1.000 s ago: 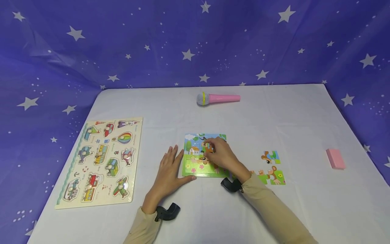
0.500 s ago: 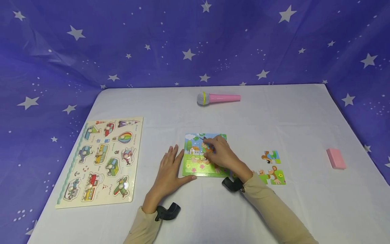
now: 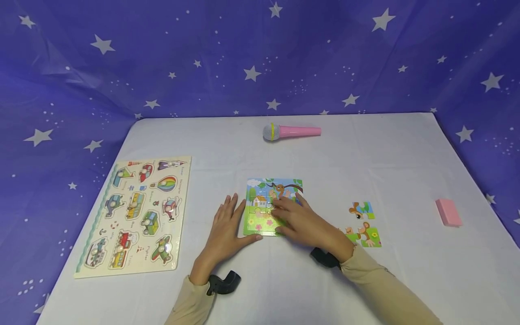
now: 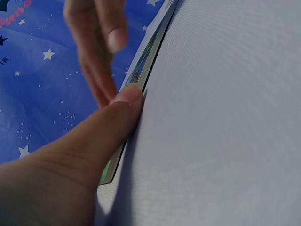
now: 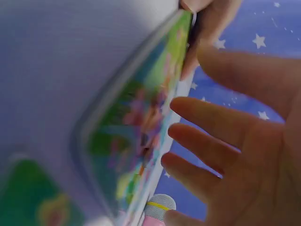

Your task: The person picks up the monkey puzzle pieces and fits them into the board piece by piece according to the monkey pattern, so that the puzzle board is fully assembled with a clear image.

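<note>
A jigsaw puzzle [image 3: 255, 221] in a flat frame lies mid-table, its picture showing a house, flowers and a monkey. My left hand [image 3: 222, 238] rests on the cloth at its left side, fingers straight, with the thumb [image 4: 129, 94] against the frame's edge. Over the puzzle's lower right part spreads my right hand [image 3: 300, 222], which covers some of the picture. Its fingers [image 5: 207, 113] are extended and apart in the right wrist view, holding nothing. Right of the puzzle lie loose pieces: one with an eye [image 3: 363, 210] and, nearer, one with a monkey's ear [image 3: 369, 235].
A wooden peg board [image 3: 134, 216] with vehicle pictures lies at the left. At the back is a pink toy microphone [image 3: 298, 131], and a pink block [image 3: 448, 212] sits far right. A starry blue cloth [image 3: 219, 58] hangs behind the white table [image 3: 406, 158].
My right hand has let go of an orange-brown piece, now in the puzzle's upper part, and has moved toward me with fingers spread. The left hand has stayed put.
</note>
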`<state>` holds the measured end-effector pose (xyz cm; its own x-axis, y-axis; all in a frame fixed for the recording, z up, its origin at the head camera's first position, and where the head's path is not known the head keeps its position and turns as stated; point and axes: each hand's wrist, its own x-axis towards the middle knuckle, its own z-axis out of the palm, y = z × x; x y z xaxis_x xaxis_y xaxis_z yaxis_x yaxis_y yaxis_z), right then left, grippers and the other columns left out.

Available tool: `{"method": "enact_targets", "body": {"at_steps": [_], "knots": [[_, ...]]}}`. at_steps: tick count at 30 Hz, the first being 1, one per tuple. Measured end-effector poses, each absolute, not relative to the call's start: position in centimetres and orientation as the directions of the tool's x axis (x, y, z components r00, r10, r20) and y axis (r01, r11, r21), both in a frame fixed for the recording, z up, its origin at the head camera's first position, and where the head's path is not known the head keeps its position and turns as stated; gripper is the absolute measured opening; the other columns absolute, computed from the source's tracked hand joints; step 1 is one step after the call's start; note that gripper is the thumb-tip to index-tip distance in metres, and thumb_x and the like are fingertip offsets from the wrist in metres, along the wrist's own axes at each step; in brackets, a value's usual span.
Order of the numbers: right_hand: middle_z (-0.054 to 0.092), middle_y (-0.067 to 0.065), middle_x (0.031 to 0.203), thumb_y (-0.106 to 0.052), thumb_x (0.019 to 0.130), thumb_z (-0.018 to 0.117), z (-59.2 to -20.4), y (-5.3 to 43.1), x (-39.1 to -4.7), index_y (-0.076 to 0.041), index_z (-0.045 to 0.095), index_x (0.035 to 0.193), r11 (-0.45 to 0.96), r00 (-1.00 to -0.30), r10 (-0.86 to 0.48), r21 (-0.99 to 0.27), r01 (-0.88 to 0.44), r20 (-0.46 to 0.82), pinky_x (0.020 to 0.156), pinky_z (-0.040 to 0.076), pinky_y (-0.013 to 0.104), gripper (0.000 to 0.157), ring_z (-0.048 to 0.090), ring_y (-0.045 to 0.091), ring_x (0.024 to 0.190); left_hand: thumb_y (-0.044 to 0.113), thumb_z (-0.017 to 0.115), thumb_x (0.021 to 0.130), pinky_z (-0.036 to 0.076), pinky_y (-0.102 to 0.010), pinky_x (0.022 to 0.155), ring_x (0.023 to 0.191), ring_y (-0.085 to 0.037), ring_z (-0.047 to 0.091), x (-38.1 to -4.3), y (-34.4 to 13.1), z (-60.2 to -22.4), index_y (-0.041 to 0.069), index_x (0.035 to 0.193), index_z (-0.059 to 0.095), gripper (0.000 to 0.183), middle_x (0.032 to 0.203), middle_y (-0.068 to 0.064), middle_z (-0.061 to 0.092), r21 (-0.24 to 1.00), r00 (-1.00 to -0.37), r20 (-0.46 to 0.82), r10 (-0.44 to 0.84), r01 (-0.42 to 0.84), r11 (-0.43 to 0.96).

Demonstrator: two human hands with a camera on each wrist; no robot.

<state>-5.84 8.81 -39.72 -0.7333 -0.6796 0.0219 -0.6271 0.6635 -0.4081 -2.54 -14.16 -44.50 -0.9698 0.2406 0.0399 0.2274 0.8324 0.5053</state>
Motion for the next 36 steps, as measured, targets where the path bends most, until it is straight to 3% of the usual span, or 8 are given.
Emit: {"method": "enact_targets", "body": {"at_steps": [4,11,26,36], "knots": [[0.033,0.011,0.146,-0.034,0.085,0.061,-39.9,9.4,-5.2,-0.004,0.046,0.132,0.628,-0.676,-0.734,-0.439,-0.643,-0.059,0.11,0.011,0.059,0.058,0.026,0.027,0.137,0.057,0.068,0.068,0.008,-0.046,0.114,0.142,-0.028,0.004,-2.5,-14.1,-44.5,0.006,0.142,0.028,0.098,0.152,-0.013,0.014,0.501,-0.97,0.048,0.239,0.23,0.834],[0.028,0.01,0.149,-0.039,0.084,0.061,-40.3,9.5,-5.4,-0.005,0.04,0.136,0.61,-0.656,-0.752,-0.447,-0.654,-0.068,0.111,0.015,0.056,0.066,0.022,0.025,0.139,0.056,0.068,0.068,0.009,-0.047,0.114,0.142,-0.03,0.006,-2.4,-14.0,-44.5,0.006,0.142,0.029,0.097,0.152,-0.014,0.014,0.503,-0.97,0.06,0.238,0.235,0.832],[0.031,0.009,0.147,-0.038,0.085,0.06,-40.4,9.2,-5.3,-0.008,0.042,0.136,0.625,-0.668,-0.741,-0.437,-0.648,-0.068,0.109,0.022,0.055,0.061,0.024,0.027,0.138,0.056,0.068,0.069,0.008,-0.046,0.115,0.142,-0.029,0.006,-2.2,-14.2,-44.3,0.006,0.142,0.028,0.097,0.152,-0.014,0.015,0.497,-0.969,0.046,0.242,0.232,0.836],[0.052,0.01,0.131,-0.027,0.088,0.057,-40.3,10.1,-6.0,-0.011,0.057,0.123,0.65,-0.743,-0.667,-0.442,-0.618,0.058,0.104,0.028,0.055,0.038,0.044,0.025,0.124,0.057,0.068,0.069,0.009,-0.046,0.114,0.142,-0.03,0.006,-2.1,-14.2,-44.4,0.006,0.142,0.029,0.097,0.152,-0.015,0.016,0.494,-0.97,0.054,0.239,0.234,0.837]]}}
